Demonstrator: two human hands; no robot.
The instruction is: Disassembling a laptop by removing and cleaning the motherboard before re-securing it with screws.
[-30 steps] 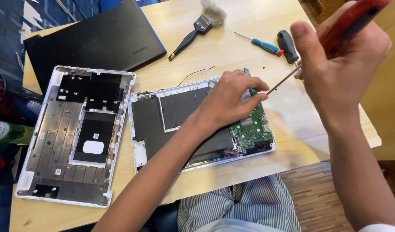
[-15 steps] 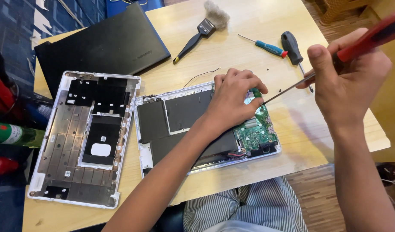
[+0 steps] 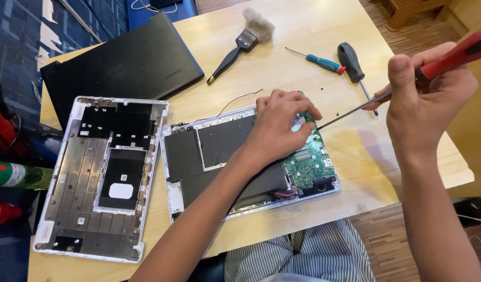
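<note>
You worked the opened laptop (image 3: 251, 156).
Your right hand (image 3: 423, 104) clenched the red-handled screwdriver (image 3: 407, 86); your left hand (image 3: 282, 122) pressed loosely curled onto the green circuit board (image 3: 308, 164).

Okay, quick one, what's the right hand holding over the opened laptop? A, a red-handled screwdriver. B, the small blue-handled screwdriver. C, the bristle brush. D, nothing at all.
A: the right hand grips a red-handled screwdriver, its shaft angled down to the green circuit board; the brush lies untouched on the table.
</note>
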